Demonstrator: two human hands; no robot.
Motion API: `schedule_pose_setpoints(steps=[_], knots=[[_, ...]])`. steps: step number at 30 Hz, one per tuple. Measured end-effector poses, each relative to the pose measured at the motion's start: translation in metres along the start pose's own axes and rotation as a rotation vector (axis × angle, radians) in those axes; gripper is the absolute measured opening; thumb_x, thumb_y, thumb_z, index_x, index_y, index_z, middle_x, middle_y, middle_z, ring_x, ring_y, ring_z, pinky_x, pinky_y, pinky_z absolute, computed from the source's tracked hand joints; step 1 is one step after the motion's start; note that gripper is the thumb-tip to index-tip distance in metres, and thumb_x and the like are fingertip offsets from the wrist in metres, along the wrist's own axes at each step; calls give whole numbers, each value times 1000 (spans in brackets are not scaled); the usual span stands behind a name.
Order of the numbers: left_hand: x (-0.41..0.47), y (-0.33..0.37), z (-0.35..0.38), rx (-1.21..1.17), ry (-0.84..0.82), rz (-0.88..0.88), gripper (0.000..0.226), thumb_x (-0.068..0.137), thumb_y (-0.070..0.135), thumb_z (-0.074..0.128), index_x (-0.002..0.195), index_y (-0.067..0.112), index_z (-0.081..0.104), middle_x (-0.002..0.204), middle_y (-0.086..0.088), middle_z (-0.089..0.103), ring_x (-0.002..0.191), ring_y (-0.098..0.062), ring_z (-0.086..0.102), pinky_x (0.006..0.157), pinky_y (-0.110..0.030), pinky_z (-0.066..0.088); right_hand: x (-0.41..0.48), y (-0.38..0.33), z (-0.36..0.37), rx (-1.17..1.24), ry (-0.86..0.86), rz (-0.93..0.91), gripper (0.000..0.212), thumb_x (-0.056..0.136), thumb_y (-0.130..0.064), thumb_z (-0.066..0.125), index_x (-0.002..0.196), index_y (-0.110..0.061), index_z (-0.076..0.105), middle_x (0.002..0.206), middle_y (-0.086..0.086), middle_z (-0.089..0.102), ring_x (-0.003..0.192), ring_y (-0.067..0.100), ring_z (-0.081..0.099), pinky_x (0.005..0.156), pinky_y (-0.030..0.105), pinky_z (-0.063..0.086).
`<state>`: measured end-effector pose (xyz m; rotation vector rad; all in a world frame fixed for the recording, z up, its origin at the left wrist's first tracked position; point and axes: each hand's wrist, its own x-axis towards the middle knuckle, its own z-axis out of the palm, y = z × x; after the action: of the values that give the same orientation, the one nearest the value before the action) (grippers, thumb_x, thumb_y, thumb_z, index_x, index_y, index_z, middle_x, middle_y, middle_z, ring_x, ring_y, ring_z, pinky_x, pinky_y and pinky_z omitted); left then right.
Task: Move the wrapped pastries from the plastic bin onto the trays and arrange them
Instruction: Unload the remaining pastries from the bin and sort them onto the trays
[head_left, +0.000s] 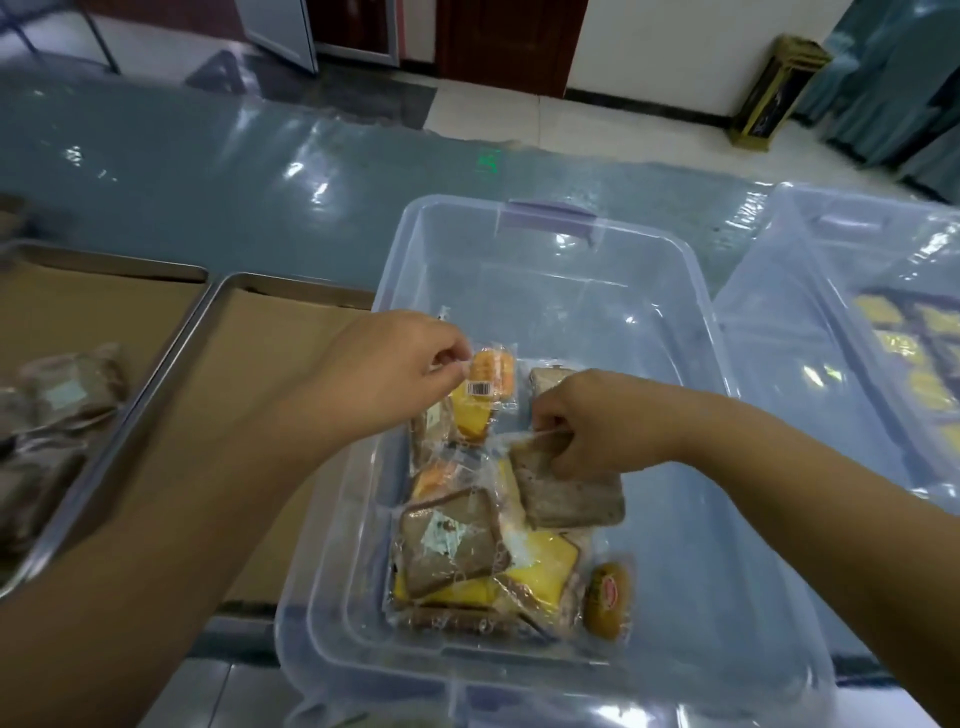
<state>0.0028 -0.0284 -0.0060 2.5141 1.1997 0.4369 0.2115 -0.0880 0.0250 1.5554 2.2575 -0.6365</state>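
Both hands are inside the clear plastic bin (571, 291), which stands on the table (182, 182) with its glossy teal cover; the left hand (395, 364) pinches between thumb and fingers the top edge of the wrapper of an orange pastry (485, 382), and this one hangs a little above the others; the right hand (597, 421) has its fingers curled around the clear wrapper edge of a brown slice (571, 488), which is tilted and lies partly over the pile. More wrapped pastries are in the near half of the bin: a brown slice with a pale label (447, 535), a yellow piece (545, 566) touching it, and a small round pastry (608, 597) just beside, to the right. To the left of the bin lies the near tray (244, 364), lined with brown paper; beside it the far tray (78, 301) carries some wrapped brown pastries (67, 384), blurred. To the right stands a second bin (810, 270) with yellow pieces inside.
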Motion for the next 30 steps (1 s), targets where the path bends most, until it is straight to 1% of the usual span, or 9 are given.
schedule_pose_setpoints(steps=[2,7,10,12,15,19,24,27,30], knots=[[-2,-1,0,-44,39,-15,20,89,37,54,100,28,69,93,12,68,80,-4,58,70,-33,51,9,-11,6,-2,-40,-53,15,78,-29,66,79,-19,55,73,-3,51,65,13,44,54,26,35],[-5,-2,-1,-166,105,-78,16,89,30,55,97,27,69,92,11,68,82,-5,59,73,-35,52,31,-29,16,17,-100,-153,31,79,-30,68,63,-20,43,64,-3,43,56,12,39,51,28,32],[-5,-2,-3,-172,102,-79,17,90,30,54,96,26,69,91,11,68,82,-5,59,73,-36,52,46,-39,47,42,-101,-203,17,82,-27,67,87,-14,56,87,2,54,77,18,50,62,30,40],[-6,-2,-3,-171,98,-77,18,90,31,53,97,26,69,91,11,68,80,-5,59,72,-35,52,52,-38,68,69,-119,-177,33,81,-24,68,107,-10,56,107,9,54,94,25,52,73,32,43],[-7,-2,-3,-164,100,-62,19,91,32,52,97,25,69,90,12,67,79,-5,59,70,-34,53,55,-31,79,149,-152,-98,50,78,-23,71,122,-15,50,116,8,55,103,27,54,81,35,48],[-6,-2,-3,-171,105,-53,18,90,34,54,96,26,69,89,13,67,79,-4,59,70,-34,53,51,-25,79,229,-166,62,74,74,-22,75,136,-19,35,120,8,57,104,27,57,75,34,49],[-7,-1,-4,-211,84,-44,22,85,47,57,94,31,69,86,17,66,79,-1,60,71,-34,54,29,-22,72,297,-235,62,30,75,-23,74,101,-11,63,91,2,62,84,18,60,66,26,49],[-8,0,-8,-254,40,-35,38,75,64,58,98,35,67,89,21,65,81,2,59,72,-32,54,9,-13,57,384,-90,55,24,74,-24,74,94,-16,63,93,1,66,85,16,63,75,30,55],[-6,2,-13,-312,-121,3,61,60,76,59,113,46,54,103,29,58,94,11,52,77,-25,50,-11,-3,35,565,114,61,18,70,-22,79,80,-24,63,80,-2,68,72,7,65,67,25,56]])
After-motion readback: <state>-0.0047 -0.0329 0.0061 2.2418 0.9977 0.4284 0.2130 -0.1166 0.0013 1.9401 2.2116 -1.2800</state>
